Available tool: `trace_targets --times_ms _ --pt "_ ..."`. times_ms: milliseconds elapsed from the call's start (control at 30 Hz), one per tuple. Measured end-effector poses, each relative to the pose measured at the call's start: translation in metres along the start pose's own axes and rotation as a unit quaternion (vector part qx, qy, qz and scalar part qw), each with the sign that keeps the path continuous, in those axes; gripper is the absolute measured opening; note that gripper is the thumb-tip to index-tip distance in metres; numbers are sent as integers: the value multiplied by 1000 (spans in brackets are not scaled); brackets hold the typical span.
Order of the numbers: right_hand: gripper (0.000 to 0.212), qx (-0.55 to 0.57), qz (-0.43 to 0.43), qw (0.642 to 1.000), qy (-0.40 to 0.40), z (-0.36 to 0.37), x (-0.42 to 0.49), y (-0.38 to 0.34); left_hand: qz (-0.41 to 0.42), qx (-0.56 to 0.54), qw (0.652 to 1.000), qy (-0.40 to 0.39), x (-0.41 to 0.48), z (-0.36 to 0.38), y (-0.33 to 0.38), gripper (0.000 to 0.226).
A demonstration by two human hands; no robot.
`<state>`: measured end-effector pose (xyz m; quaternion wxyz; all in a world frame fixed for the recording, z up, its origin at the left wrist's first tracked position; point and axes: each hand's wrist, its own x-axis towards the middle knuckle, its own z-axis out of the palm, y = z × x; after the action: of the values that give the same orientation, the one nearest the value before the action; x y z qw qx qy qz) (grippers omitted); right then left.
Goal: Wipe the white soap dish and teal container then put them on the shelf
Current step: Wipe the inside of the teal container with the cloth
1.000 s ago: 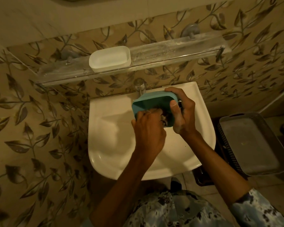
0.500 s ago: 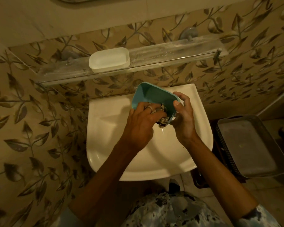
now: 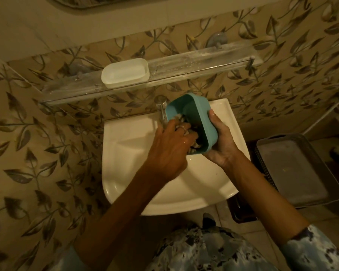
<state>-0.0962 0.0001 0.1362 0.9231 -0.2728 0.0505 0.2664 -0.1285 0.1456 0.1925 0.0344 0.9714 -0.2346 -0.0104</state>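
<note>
The teal container (image 3: 197,116) is tilted on its side above the white sink (image 3: 129,153), its opening turned left toward me. My right hand (image 3: 221,141) grips it from the right and underneath. My left hand (image 3: 170,147) is closed on a dark patterned cloth (image 3: 194,135) and pushed into the container's opening. The white soap dish (image 3: 125,73) sits upright on the left half of the clear wall shelf (image 3: 194,63), apart from both hands.
A chrome tap (image 3: 161,108) stands just left of the container at the sink's back edge. A grey tray on a dark mesh basket (image 3: 299,171) sits on the floor to the right. Leaf-patterned tiled wall surrounds the sink.
The container has been turned from facing down to tilted with its opening to the left, and lifted slightly toward the tap. My left hand has pushed deeper inside with the cloth.
</note>
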Motion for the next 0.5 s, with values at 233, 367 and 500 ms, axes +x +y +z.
trace_targets --times_ms 233,367,500 --pt "94 -10 -62 998 27 3 12 6 -197 -226 950 81 -7 8 54 42" --pt "75 5 -102 995 2 5 14 7 -243 -507 824 69 11 -15 43 30" --pt "77 -18 -113 993 13 8 15 1 -168 -481 859 61 14 -17 31 36"
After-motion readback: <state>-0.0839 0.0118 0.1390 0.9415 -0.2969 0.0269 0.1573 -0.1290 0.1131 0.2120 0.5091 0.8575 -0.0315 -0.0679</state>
